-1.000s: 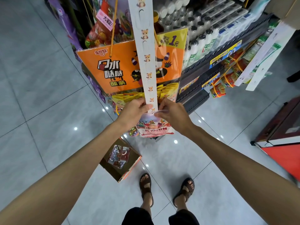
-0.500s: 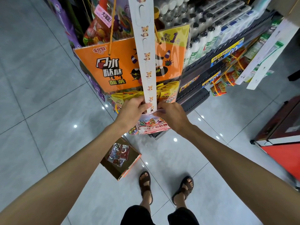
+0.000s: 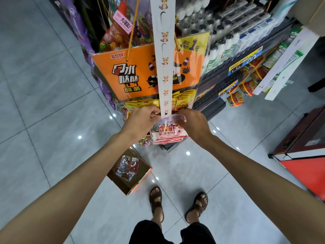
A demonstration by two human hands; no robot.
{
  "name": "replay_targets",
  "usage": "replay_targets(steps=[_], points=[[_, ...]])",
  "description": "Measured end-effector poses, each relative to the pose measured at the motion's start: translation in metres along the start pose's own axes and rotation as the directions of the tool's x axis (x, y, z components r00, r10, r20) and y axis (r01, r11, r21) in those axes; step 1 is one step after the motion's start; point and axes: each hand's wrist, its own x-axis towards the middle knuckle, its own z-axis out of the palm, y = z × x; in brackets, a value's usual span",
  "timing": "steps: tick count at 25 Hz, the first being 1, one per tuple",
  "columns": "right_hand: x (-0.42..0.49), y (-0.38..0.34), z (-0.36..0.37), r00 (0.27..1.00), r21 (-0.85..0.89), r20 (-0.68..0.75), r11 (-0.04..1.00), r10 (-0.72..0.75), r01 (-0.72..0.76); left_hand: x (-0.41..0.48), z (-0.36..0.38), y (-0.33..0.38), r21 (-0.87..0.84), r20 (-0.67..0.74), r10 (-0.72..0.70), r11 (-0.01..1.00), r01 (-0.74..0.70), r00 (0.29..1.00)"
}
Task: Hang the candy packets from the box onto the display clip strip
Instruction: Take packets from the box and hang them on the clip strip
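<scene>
Low on the tiled floor (image 3: 44, 120), just left of the person's sandals (image 3: 156, 199), an open cardboard box (image 3: 123, 185) stands with a few spare packets (image 3: 127, 167) lying at its far end. Above it the left hand (image 3: 141, 121) is raised, fingers curled, pinching the left edge of the white clip strip (image 3: 165, 55) at its bottom end. The strip hangs straight down from the top of the view, crossing in front of an orange sign (image 3: 130, 74). At its lowest slot sits one candy packet (image 3: 169, 133), its clear top pressed up against the strip's end and its printed body hanging below, with more packets stacked behind it. The right hand (image 3: 194, 126) pinches that clear top from the right, so both hands meet close together at the strip. Farther right, bottles (image 3: 216, 48) line a dark shelf (image 3: 246, 55), and a red cabinet (image 3: 302, 152) stands at the right edge.
</scene>
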Motion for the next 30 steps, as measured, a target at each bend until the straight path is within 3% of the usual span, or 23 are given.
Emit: replay_targets(steps=[4, 8, 13, 17, 20, 25, 30], points=[[-0.012, -0.001, -0.008, 0.994, -0.037, -0.049, 0.995, 0.092, -0.094, -0.006, -0.012, 0.003, 0.058, 0.094, -0.007, 0.998, 0.002, 0.996], [-0.027, -0.001, -0.013, 0.982, 0.041, -0.034, 0.982, 0.185, -0.184, -0.011, -0.025, 0.003, 0.161, 0.220, 0.013, 0.986, -0.049, 0.975], [-0.057, -0.017, -0.011, 0.939, 0.118, 0.342, 0.993, -0.020, -0.022, -0.050, -0.033, 0.006, 0.102, 0.277, -0.008, 0.995, -0.021, 0.961], [-0.074, -0.023, 0.025, 0.870, 0.182, 0.478, 0.983, -0.118, 0.033, -0.084, -0.025, -0.017, 0.087, 0.285, -0.134, 0.990, 0.114, 0.949], [-0.082, -0.032, 0.058, 0.818, 0.182, 0.557, 0.982, -0.141, 0.045, -0.105, -0.023, -0.048, 0.091, 0.266, -0.203, 0.979, 0.185, 0.942], [-0.082, -0.055, 0.107, 0.759, 0.176, 0.642, 0.984, -0.103, -0.015, -0.116, -0.028, -0.112, -0.049, 0.225, -0.310, 0.943, 0.328, 0.924], [-0.067, -0.057, 0.245, 0.697, 0.099, 0.717, 0.990, -0.003, -0.098, -0.105, -0.002, -0.250, -0.243, 0.160, -0.399, 0.871, 0.428, 0.903]])
